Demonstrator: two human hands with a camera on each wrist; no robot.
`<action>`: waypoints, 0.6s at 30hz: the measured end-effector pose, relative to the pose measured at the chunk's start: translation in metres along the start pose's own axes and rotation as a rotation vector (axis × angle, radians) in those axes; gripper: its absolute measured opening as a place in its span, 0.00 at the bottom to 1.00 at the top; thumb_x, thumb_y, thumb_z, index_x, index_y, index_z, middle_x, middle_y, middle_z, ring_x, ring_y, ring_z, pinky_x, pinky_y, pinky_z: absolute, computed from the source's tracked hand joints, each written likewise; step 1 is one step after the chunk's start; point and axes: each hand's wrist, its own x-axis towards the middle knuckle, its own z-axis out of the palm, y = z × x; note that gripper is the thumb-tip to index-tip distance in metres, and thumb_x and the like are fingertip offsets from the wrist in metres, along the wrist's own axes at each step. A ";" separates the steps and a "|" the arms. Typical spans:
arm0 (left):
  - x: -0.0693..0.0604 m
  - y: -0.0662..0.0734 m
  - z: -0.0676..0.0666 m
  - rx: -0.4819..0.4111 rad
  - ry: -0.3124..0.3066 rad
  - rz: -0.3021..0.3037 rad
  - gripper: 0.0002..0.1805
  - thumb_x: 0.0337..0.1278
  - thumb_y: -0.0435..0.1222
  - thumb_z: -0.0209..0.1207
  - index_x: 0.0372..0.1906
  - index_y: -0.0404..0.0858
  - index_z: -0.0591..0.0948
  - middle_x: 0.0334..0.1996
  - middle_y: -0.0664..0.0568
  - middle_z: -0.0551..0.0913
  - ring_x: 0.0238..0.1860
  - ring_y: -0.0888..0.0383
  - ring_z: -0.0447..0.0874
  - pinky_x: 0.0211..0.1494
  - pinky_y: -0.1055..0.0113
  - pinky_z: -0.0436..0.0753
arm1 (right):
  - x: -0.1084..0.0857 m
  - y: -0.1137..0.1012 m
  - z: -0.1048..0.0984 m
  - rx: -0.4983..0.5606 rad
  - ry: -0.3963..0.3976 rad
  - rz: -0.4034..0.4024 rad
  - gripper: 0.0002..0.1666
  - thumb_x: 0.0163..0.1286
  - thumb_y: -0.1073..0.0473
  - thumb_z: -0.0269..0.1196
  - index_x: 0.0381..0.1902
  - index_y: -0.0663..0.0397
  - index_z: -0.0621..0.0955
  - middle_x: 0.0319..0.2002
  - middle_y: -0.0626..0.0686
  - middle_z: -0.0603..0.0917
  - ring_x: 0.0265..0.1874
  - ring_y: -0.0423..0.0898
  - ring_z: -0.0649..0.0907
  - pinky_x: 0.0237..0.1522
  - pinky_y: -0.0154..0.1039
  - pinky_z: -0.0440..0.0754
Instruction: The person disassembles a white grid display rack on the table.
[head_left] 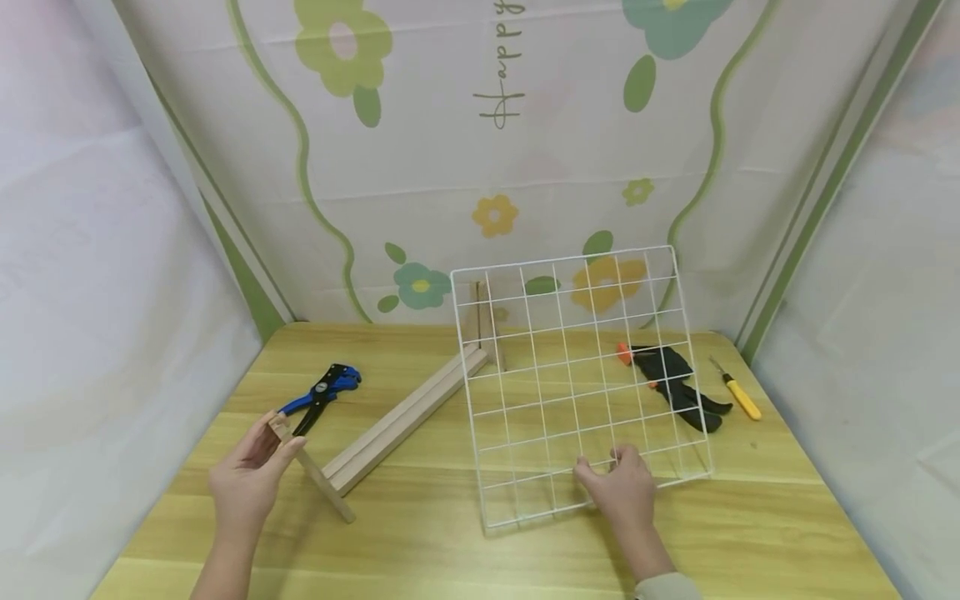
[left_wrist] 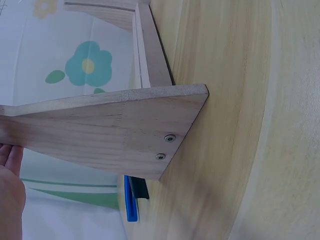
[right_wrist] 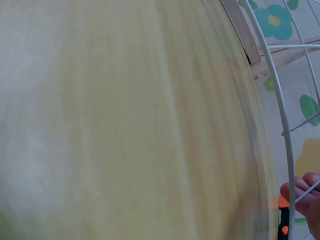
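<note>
On the left of the table lies a wooden stand, a long grooved beam (head_left: pixel 408 421) joined to a board at each end. My left hand (head_left: pixel 247 479) pinches the top of the near end board (head_left: pixel 326 482). Two metal screw heads (left_wrist: pixel 170 138) show on that board's outer face in the left wrist view. My right hand (head_left: pixel 626 492) grips the lower edge of a white wire grid panel (head_left: pixel 470 408), held tilted up over the table. The grid passes in front of the far end board (head_left: pixel 480 312). In the right wrist view the fingers (right_wrist: pixel 310 182) are around a wire.
A blue and black wire stripper (head_left: pixel 322 396) lies behind my left hand. Seen partly through the grid, a black tool with orange parts (head_left: pixel 663 375) rests on the right. Beside it is a yellow-handled tool (head_left: pixel 742 398). Printed cloth walls (head_left: pixel 420 167) enclose the wooden table (head_left: pixel 420 550).
</note>
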 end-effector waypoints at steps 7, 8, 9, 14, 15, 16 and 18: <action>-0.002 0.001 -0.002 0.003 0.048 -0.025 0.26 0.33 0.09 0.60 0.47 0.18 0.76 0.39 0.59 0.85 0.41 0.68 0.84 0.46 0.78 0.80 | -0.001 0.001 0.000 -0.034 -0.055 0.038 0.34 0.48 0.43 0.67 0.40 0.66 0.74 0.29 0.60 0.78 0.26 0.53 0.77 0.25 0.40 0.75; -0.002 0.002 -0.002 0.026 0.052 -0.026 0.26 0.33 0.09 0.61 0.48 0.18 0.76 0.39 0.59 0.85 0.41 0.68 0.84 0.46 0.78 0.80 | -0.001 0.001 0.000 -0.036 -0.063 0.044 0.34 0.48 0.43 0.67 0.40 0.67 0.74 0.30 0.61 0.78 0.28 0.54 0.77 0.26 0.41 0.76; -0.003 0.003 -0.002 0.056 0.054 -0.021 0.26 0.33 0.09 0.61 0.48 0.18 0.76 0.39 0.60 0.85 0.41 0.69 0.84 0.46 0.78 0.80 | -0.001 0.001 0.001 -0.036 -0.071 0.051 0.34 0.48 0.43 0.67 0.40 0.67 0.74 0.31 0.62 0.79 0.29 0.55 0.78 0.27 0.43 0.77; -0.004 0.007 -0.004 0.126 0.078 -0.020 0.27 0.31 0.09 0.62 0.47 0.18 0.76 0.41 0.59 0.84 0.41 0.70 0.84 0.46 0.77 0.81 | -0.003 -0.001 0.003 -0.022 -0.100 0.065 0.36 0.48 0.43 0.68 0.42 0.68 0.73 0.34 0.65 0.80 0.31 0.58 0.79 0.30 0.47 0.80; -0.005 0.007 -0.004 0.148 0.083 -0.017 0.28 0.30 0.09 0.62 0.47 0.18 0.76 0.40 0.59 0.84 0.41 0.70 0.83 0.45 0.77 0.81 | -0.003 -0.002 0.004 -0.020 -0.103 0.067 0.36 0.48 0.43 0.68 0.42 0.68 0.73 0.34 0.65 0.79 0.31 0.58 0.79 0.30 0.47 0.80; -0.005 0.010 -0.003 0.165 0.088 -0.021 0.28 0.30 0.09 0.62 0.47 0.18 0.76 0.40 0.60 0.84 0.41 0.71 0.83 0.45 0.77 0.81 | -0.003 -0.002 0.003 -0.015 -0.104 0.068 0.36 0.48 0.43 0.68 0.42 0.68 0.73 0.34 0.64 0.79 0.31 0.57 0.78 0.30 0.47 0.80; -0.005 0.014 -0.001 0.217 0.094 -0.024 0.28 0.29 0.10 0.63 0.48 0.20 0.77 0.40 0.63 0.83 0.40 0.72 0.83 0.45 0.78 0.81 | -0.003 -0.002 0.001 -0.013 -0.105 0.067 0.36 0.48 0.43 0.68 0.42 0.68 0.73 0.33 0.64 0.79 0.30 0.57 0.78 0.29 0.46 0.80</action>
